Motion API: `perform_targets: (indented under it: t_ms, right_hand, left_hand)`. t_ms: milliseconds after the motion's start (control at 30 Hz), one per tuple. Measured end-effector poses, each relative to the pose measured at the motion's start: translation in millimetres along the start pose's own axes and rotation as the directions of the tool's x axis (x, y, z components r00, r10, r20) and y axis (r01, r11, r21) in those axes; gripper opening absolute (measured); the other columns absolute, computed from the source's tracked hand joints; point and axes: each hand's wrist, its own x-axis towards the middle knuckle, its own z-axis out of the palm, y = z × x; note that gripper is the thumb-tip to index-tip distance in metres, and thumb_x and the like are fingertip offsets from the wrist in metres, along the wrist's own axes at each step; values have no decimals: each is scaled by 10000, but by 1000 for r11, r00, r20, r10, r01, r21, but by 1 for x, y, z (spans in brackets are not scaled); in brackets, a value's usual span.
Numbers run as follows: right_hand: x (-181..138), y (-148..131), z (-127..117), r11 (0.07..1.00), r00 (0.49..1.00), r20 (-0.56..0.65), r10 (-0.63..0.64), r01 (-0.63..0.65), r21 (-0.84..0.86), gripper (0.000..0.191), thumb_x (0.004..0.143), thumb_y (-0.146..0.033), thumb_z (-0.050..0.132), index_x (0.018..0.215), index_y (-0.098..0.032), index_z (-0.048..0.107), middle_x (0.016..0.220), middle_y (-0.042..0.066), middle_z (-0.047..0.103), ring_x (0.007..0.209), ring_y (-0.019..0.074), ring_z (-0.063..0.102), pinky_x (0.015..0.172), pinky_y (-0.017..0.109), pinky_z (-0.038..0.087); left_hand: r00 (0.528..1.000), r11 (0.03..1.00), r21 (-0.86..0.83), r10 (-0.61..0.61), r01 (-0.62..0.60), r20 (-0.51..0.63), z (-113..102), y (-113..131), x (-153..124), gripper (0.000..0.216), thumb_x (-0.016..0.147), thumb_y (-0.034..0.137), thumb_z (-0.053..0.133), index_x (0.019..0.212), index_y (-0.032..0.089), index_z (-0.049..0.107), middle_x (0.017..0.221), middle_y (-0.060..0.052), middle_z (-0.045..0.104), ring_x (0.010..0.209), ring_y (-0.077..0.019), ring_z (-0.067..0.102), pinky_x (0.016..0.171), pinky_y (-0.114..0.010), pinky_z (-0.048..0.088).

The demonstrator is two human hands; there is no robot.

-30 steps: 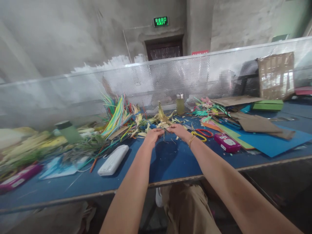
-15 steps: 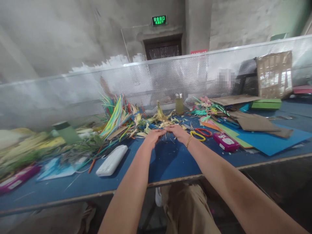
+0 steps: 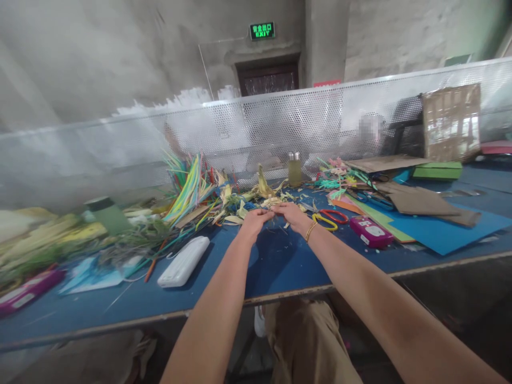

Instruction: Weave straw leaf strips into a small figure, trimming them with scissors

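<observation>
Just in front of a heap of dried husks (image 3: 264, 188), my left hand (image 3: 255, 223) and my right hand (image 3: 292, 215) meet fingertip to fingertip above the blue table (image 3: 276, 266). Both are closed in a pinch. What lies between the fingers is too small and hidden to make out. Pale husk pieces and blue fibres (image 3: 248, 206) are just beyond the fingertips. Right of my right hand lie scissors with yellow and red handles (image 3: 330, 217), close to my bracelet (image 3: 310, 231).
A white power bank (image 3: 184, 262) lies at left, beside a bundle of coloured pipe cleaners (image 3: 188, 192) and a fallen green bottle (image 3: 109, 216). At right are a purple box (image 3: 370, 231), blue paper (image 3: 448, 234) and cardboard (image 3: 424, 198). A perforated metal screen (image 3: 224, 128) borders the back.
My left fingers have curled in from a flatter pose into a tighter pinch. The right hand has shifted only slightly, and the objects on the table stay in place.
</observation>
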Motion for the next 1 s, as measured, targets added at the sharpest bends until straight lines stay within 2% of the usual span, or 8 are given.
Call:
perform_targets:
  t_ms: [167,433,567,700,833,1000]
  right_hand:
    - [1,-4,-5,998,999,-37,37,-35,58,287,571,-389,771,687,-152,657,673,6,623,667,126,530,640,275,379]
    - [0,-4,-3,999,999,27,28,-27,-26,251,605,-356,752,734,-156,670,665,1,618,655,119,515,636,272,374]
    - [3,1,-4,998,998,52,-34,36,-43,225,546,-286,774,681,-155,649,635,-24,594,633,104,496,642,263,370]
    - [10,9,-8,984,991,68,-117,125,-126,187,554,-281,745,613,-159,616,574,-47,537,584,88,434,625,260,342]
    - [11,9,-10,979,993,80,-92,105,-173,204,549,-295,747,602,-165,600,564,-51,524,575,89,417,618,260,327]
    - [6,2,-8,998,997,71,-13,17,-63,229,537,-312,765,636,-167,619,556,-51,522,553,81,402,580,253,304]
  left_hand:
    - [997,994,-70,-81,80,-6,-1,10,-4,245,604,367,787,624,153,670,523,-6,575,537,-124,503,548,-251,370]
    - [996,996,-19,-84,83,-40,-2,4,-1,166,551,235,794,613,152,665,540,-4,599,531,-114,499,566,-252,383]
    - [999,999,2,-32,32,-42,-4,1,1,201,537,282,791,625,154,663,530,4,585,537,-117,492,582,-256,395]
    - [993,997,59,62,-57,-97,-5,-4,5,214,520,308,790,614,163,663,572,3,608,577,-126,506,624,-265,400]
    - [990,994,87,75,-65,-118,-7,-8,10,232,550,356,773,625,162,669,599,-4,619,593,-132,519,642,-273,392]
    - [991,997,73,26,-16,-133,-8,-10,14,237,612,379,733,617,154,659,598,-22,629,586,-136,514,620,-268,379]
